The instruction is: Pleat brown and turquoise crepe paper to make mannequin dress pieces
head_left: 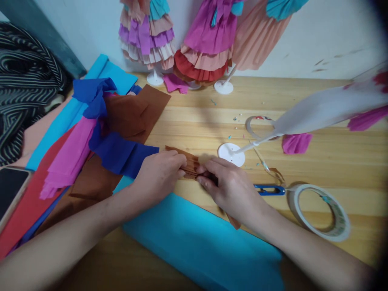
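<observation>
A brown strip of crepe paper (190, 163), gathered into narrow pleats, stretches between my two hands just above the wooden table. My left hand (162, 171) pinches its left part, with a flap standing up behind the fingers. On the right, my right hand (228, 184) has thumb and fingers closed on the strip, and a brown tail hangs out below the palm. A folded turquoise sheet (194, 238) lies under and in front of my hands. Beside my left hand is a dark blue paper piece (127, 153).
Colored papers and a phone (12, 194) lie at left. White stand bases (230, 153) hold small forms, several in layered paper dresses (209, 44) at the back. A blue cutter (269, 190), tape roll (318, 212) and smaller roll (260, 126) lie at right.
</observation>
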{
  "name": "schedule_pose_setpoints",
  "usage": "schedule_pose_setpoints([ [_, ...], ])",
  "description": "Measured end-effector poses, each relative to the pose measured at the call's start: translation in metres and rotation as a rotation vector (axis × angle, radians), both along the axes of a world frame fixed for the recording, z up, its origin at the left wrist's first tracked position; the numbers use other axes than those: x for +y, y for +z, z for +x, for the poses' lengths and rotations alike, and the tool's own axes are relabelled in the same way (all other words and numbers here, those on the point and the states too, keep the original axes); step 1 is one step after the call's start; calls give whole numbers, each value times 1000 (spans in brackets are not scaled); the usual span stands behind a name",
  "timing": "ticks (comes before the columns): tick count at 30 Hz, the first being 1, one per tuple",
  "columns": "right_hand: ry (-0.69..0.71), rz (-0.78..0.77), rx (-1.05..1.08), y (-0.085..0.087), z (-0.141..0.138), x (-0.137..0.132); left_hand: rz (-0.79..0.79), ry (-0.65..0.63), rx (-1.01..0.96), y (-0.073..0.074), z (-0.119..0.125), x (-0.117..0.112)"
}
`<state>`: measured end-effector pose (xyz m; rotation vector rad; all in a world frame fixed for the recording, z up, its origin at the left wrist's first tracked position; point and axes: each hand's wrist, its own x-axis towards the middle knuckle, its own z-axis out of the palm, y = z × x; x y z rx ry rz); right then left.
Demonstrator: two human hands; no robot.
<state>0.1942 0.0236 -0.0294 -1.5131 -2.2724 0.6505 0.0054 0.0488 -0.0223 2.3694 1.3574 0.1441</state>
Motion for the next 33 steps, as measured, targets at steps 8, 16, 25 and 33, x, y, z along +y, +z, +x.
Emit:
schedule_pose_setpoints([
  [8, 36, 100, -3, -5, 1, -4, 241, -117, 7, -5, -1, -5],
  [16, 90, 229, -91, -5, 0, -6, 321, -266, 53, 0, -5, -4],
  [25, 59, 155, 12, -5, 1, -3, 269, -207, 119, -1, -15, 5],
  [33, 33, 147, 8, -4, 0, -4, 241, -192, 167, 7, -19, 5],
])
